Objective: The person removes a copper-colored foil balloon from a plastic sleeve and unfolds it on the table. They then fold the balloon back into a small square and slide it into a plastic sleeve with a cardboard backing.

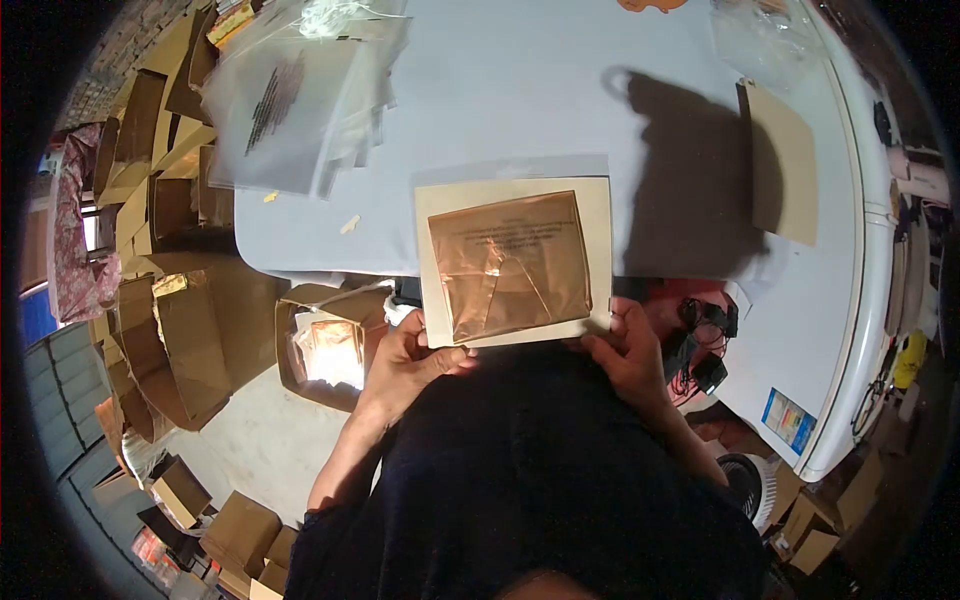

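Note:
A square cream card (597, 235) is held up in front of my body at the near edge of the table. A shiny copper-coloured packet (515, 262), folded like an envelope with small print on it, lies on the card's face. Above the card's top edge shows a strip of clear plastic bag (510, 168), which seems to enclose both. My left hand (418, 358) pinches the lower left corner, thumb along the bottom edge. At the lower right corner my right hand (630, 350) grips the card, its thumb underneath. Some fingertips are hidden behind the card.
Clear plastic bags (300, 120) lie stacked on the white table (490, 80) at the far left. A brown cardboard piece (785, 165) lies at the right. An open carton (300, 380) with shiny copper contents stands by my left arm. More cardboard boxes (190, 340) crowd the left.

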A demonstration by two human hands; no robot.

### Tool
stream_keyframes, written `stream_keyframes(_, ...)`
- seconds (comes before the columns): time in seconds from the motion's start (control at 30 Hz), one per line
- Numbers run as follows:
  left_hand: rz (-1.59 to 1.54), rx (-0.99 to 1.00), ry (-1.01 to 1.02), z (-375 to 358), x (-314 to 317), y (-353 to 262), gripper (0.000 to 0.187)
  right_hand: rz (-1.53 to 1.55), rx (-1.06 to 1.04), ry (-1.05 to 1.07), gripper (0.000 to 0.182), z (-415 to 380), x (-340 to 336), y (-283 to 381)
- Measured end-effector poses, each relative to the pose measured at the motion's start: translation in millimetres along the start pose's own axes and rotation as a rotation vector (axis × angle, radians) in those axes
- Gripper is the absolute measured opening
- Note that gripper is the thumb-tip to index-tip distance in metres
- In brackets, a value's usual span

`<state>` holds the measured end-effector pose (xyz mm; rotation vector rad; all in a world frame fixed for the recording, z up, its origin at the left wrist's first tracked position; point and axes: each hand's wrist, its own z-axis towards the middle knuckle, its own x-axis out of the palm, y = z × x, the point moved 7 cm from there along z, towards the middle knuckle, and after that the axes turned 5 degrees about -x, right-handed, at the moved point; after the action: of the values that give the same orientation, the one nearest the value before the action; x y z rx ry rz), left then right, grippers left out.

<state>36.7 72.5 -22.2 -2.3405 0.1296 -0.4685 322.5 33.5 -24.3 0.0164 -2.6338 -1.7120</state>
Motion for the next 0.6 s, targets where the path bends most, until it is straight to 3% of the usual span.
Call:
stream_keyframes(0.3, 0.004, -0.032, 0.018, -1, -1, 3, 0.037, -0.218, -0.025, 0.026, 0.032, 2, -3, -5)
stream_keyframes(0.6, 0.016, 0.017, 0.062, 1, -2, 16, 0.039, 0.051, -0.015, -0.001, 0.014, 5, 4, 8)
